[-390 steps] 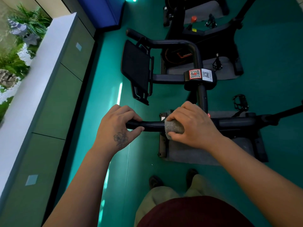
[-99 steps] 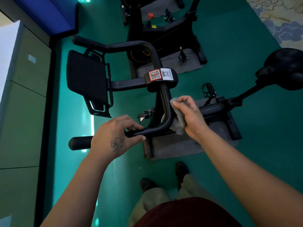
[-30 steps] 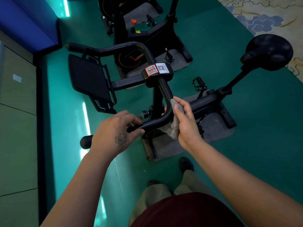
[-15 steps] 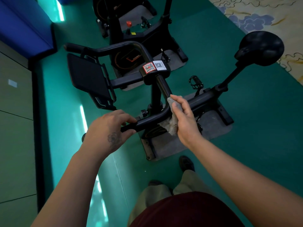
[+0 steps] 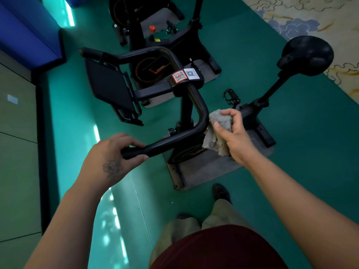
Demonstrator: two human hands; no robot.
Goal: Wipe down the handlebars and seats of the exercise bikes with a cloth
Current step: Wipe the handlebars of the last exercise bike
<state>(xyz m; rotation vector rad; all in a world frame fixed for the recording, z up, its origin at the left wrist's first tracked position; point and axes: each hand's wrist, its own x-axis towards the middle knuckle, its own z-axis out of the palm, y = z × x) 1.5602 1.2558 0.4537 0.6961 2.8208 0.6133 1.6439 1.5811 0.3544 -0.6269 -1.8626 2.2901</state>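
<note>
Maroon shirt and khaki trousers fill the near edge. The left hand [image 5: 114, 158] curls round the handlebar [image 5: 194, 121] end in a closed grip; the right hand [image 5: 231, 133] pinches a bunched grey cloth [image 5: 218, 133] just beside the bend, apparently off the bar. Farther off, the seat [image 5: 307, 55] looks unwiped. The trailing cloth could snag the pedal [image 5: 231, 97].

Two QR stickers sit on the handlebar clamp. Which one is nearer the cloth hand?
The red-bordered sticker. It lies on the near side of the clamp, toward the right hand and cloth; the white sticker sits beyond it.
</note>
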